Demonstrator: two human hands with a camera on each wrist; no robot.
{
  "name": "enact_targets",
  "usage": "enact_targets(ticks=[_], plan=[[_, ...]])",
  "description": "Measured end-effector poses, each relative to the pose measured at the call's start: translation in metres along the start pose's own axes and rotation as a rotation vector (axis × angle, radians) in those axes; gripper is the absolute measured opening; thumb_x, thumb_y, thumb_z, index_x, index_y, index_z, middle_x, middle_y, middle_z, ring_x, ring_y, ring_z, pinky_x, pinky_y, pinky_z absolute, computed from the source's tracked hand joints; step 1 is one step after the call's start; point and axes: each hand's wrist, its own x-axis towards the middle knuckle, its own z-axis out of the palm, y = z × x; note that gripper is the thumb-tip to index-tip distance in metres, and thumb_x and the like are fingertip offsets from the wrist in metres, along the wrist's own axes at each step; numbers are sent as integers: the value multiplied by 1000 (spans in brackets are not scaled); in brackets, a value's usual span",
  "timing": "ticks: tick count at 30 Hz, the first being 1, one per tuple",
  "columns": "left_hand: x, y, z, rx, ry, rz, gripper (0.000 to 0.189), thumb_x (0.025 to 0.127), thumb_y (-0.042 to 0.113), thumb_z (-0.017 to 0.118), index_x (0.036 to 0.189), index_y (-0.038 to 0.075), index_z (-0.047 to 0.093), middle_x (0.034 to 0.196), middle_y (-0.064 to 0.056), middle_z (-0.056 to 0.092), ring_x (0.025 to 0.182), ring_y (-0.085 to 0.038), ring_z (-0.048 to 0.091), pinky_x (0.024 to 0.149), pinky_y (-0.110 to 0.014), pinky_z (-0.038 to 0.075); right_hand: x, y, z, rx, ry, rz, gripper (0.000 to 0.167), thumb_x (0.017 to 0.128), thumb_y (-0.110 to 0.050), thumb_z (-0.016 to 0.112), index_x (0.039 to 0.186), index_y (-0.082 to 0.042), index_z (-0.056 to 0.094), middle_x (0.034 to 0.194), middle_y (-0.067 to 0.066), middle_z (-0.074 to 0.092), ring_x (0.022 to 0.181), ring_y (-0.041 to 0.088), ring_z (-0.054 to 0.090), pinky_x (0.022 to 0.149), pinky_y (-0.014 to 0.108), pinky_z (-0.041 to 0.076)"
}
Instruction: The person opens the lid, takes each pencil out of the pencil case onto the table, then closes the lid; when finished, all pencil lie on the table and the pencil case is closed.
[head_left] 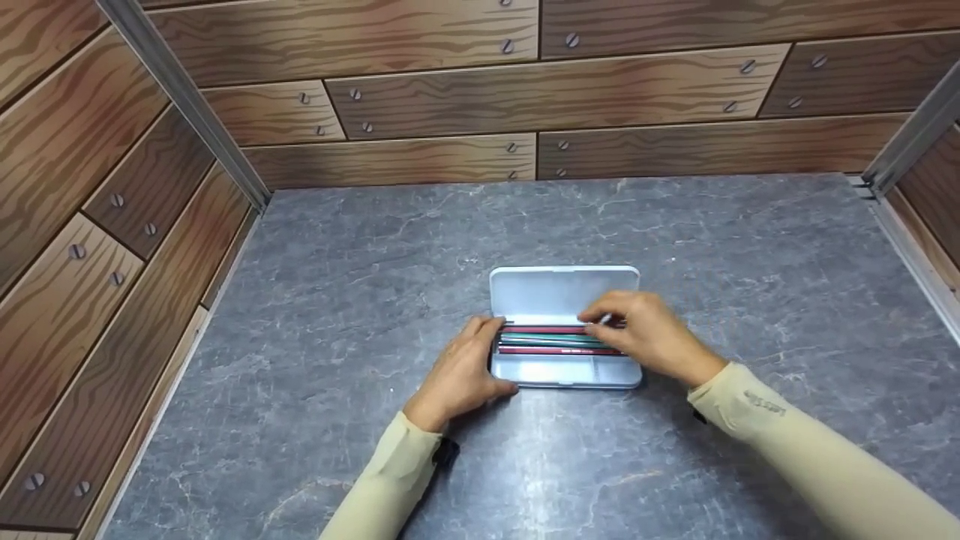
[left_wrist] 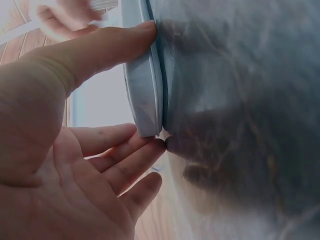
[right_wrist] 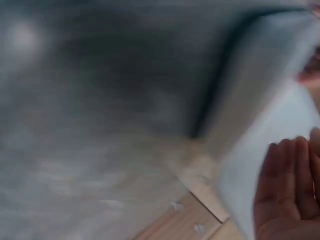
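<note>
A white pencil case (head_left: 541, 369) lies on the table with its lid (head_left: 562, 289) raised at the back. Inside it several pencils (head_left: 544, 350), red and green, run lengthwise. My left hand (head_left: 461, 367) grips the case's left end, the thumb at the front edge and the fingers around the end; the left wrist view shows this thumb (left_wrist: 117, 46) along the case's side. Over the pencils' right part hovers my right hand (head_left: 645, 334), its thumb and fingertips slightly apart. No pencil shows between them. The right wrist view is blurred, with the fingers (right_wrist: 287, 182) near the lid.
The grey marbled table (head_left: 360, 262) stretches around the case on all sides. Wood-patterned panels (head_left: 450, 105) stand along the back and sides, with metal posts (head_left: 187, 105) at the corners.
</note>
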Motion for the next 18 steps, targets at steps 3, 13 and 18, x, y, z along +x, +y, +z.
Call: enact_targets(ticks=[3,13,18], plan=[[0,0,1,-23,-5,-11,101,77,15,102,163,-2,51,157,-17,59,144,-37,62,127,-52,50,-3,8,5,-80,-80,36,15,94,-1,86,106,-9,88,103,3,85,94,16,77,85,37,67],[1,3,1,-38,-10,-15,100,78,14,101,163,-3,50,158,-18,57,143,-38,62,126,-52,50,1,7,6,-153,-162,-12,17,93,-3,86,110,-7,88,102,6,84,96,23,79,88,45,67],[1,2,2,-36,-18,-24,101,78,14,101,164,-2,49,159,-19,56,145,-38,60,127,-52,50,3,7,6,-133,-195,25,16,94,-6,86,110,-9,88,101,4,84,94,17,76,86,38,65]])
